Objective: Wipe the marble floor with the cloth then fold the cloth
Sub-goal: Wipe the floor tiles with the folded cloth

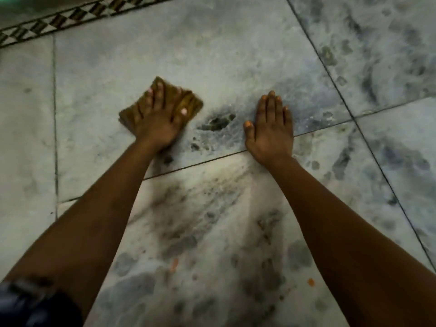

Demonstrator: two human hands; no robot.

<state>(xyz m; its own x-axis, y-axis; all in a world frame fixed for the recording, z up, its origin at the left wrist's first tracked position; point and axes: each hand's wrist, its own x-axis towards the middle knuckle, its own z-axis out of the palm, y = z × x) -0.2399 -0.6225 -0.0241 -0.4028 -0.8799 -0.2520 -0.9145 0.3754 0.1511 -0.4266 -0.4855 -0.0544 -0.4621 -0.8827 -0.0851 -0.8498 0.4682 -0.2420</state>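
Cloth, soft and light by our guess, sits bunched under our left hand, fingers spread pressing it onto the marble floor, right hand flat beside, so we'd pinch its corners for folding.
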